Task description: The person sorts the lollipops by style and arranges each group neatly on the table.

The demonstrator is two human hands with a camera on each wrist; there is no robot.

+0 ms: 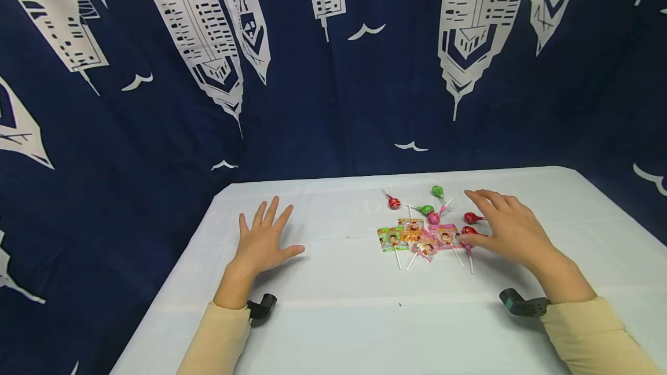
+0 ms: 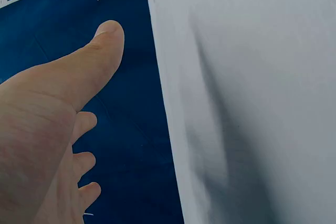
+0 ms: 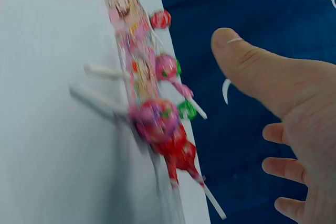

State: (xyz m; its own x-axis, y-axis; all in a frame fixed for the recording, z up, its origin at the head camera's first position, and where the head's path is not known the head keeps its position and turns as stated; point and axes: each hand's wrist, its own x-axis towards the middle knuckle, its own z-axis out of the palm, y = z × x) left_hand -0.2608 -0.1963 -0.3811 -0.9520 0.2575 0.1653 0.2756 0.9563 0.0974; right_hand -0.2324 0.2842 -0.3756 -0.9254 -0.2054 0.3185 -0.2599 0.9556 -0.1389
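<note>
In the head view, several wrapped lollipops lie in a loose cluster on the right half of a white table. The flat packets among them are green (image 1: 392, 240), orange (image 1: 411, 230) and pink (image 1: 445, 236); the ball-shaped ones are red (image 1: 394, 203), green (image 1: 437, 191) and pink (image 1: 433, 218). My right hand (image 1: 508, 227) hovers over the cluster's right edge, its thumb overlapping a red lollipop there. Nothing sits between its thumb and fingers in the right wrist view. Away to the left, my left hand (image 1: 263, 242) is held above the table with fingers spread, holding nothing.
The white table (image 1: 333, 328) ends at the back against a dark blue cloth (image 1: 344, 109) printed with white buildings and birds. Black bands (image 1: 262, 307) with small devices sit on both wrists, below beige sleeves (image 1: 216, 340).
</note>
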